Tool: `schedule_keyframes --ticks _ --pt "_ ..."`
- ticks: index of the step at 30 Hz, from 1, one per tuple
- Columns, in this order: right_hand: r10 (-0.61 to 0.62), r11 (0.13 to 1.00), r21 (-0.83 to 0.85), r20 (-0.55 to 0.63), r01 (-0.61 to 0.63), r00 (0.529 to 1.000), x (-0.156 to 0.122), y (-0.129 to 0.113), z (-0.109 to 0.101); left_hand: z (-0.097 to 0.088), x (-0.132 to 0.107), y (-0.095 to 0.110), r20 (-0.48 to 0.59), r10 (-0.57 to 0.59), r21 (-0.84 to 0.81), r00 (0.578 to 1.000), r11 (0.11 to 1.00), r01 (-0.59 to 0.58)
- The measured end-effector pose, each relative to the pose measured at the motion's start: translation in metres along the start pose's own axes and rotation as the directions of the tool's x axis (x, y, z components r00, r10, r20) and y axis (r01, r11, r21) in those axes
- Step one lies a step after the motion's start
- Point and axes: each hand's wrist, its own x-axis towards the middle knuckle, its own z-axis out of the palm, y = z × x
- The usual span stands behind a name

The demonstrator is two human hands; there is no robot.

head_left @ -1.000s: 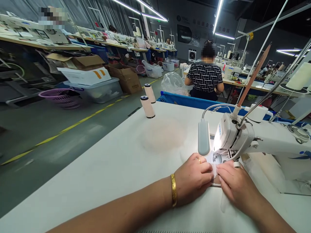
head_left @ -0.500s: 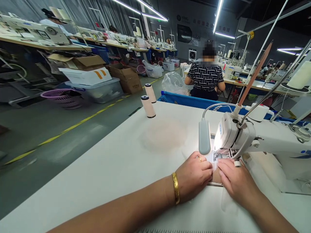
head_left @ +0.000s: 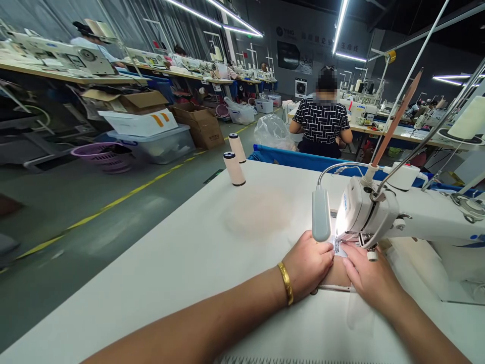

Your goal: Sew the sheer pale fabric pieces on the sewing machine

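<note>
Shiny metal on the bracelet (head_left: pixel 285 283), dull plastic on the lamp (head_left: pixel 321 215), smooth on the table (head_left: pixel 182 283), maybe cloth on the white piece (head_left: pixel 340 251)

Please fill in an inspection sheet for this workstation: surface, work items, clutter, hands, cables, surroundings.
Surface: white tabletop, with a beige patch of unclear nature
Job's things: small white material under the needle area of the sewing machine
Clutter: two pale spools standing near the far edge
Hands: left hand and right hand flank the material, fingers at its edges
Cables: nothing clearly seen
Surroundings: seated person, back turned; cardboard box and purple basket at left
</note>
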Motion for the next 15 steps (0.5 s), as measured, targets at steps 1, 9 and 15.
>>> schedule_keyframes --ticks 1,9,15 --pt "-0.002 1.0 0.005 -0.008 0.002 1.0 0.001 0.0 -0.001 0.001 0.001 0.0 -0.001 -0.002 0.006 1.0 1.0 0.002" --pt "-0.002 0.999 0.034 -0.077 0.005 0.997 -0.006 0.002 0.006 0.003 0.006 -0.004 0.107 -0.103 -0.092 0.989 0.989 0.113" --pt "-0.031 0.995 0.094 -0.097 0.04 0.995 -0.016 0.007 0.014 -0.004 0.02 -0.01 0.083 -0.35 -0.231 0.933 0.904 0.36"
